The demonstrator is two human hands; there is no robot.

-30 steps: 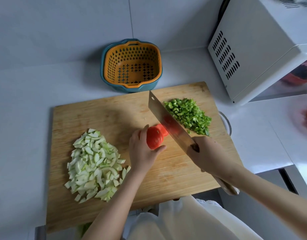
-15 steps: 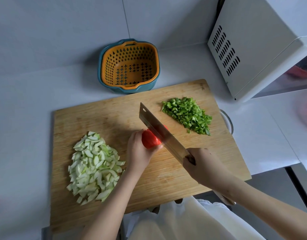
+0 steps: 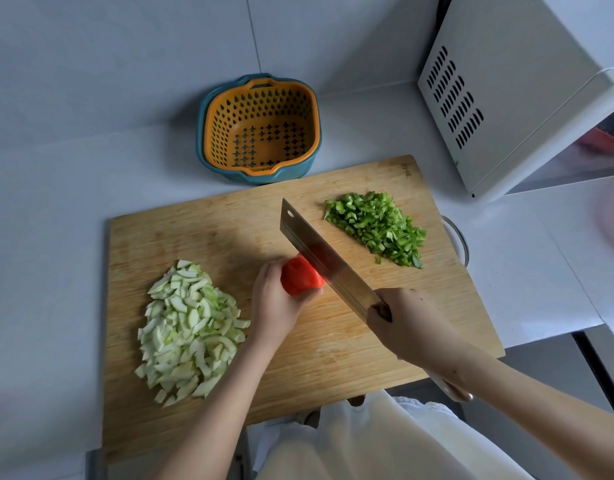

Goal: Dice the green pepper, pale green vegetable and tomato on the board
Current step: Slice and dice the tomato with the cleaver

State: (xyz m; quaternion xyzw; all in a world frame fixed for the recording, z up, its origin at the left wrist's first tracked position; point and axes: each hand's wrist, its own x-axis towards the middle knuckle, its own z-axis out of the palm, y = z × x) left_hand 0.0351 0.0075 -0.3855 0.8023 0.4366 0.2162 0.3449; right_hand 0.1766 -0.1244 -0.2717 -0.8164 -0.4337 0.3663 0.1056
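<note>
Head view: the tomato [image 3: 300, 278] sits near the middle of the wooden board [image 3: 229, 230], cupped from its near-left side by the left hand [image 3: 276, 303], whose fingers curl over it. The right hand [image 3: 407, 323] is clamped around the cleaver [image 3: 322, 261] where blade meets handle, just right of the tomato. The blade edge meets the tomato's right side. The cleaver's long axis runs diagonally, its squared tip pointing far-left and its handle near-right, past the board's edge. The sliced pale green vegetable [image 3: 187, 334] is heaped left of the left hand; the diced green pepper [image 3: 376, 226] lies beyond the blade, far-right. The board rests on the white tabletop [image 3: 56, 202].
</note>
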